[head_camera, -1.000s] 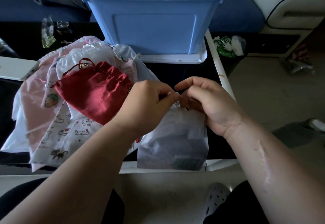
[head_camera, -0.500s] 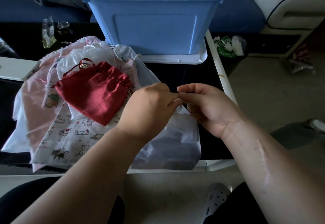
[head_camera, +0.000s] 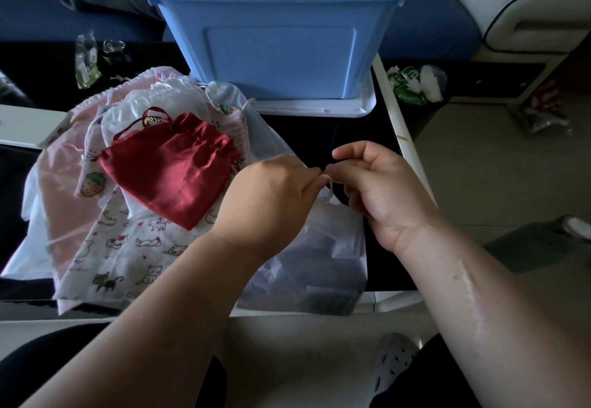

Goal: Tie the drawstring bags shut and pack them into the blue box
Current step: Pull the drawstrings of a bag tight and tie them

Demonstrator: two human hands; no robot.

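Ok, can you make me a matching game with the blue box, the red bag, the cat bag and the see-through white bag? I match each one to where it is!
Things
1. blue box
2. red bag
3. cat bag
4. see-through white bag

Places
A. partly under the red bag
B. its cord pinched by the left hand and right hand
C. lying on top of the other bags
D. farthest from the person, open side up

Pairs: 1-D, 2-C, 3-A, 4-B
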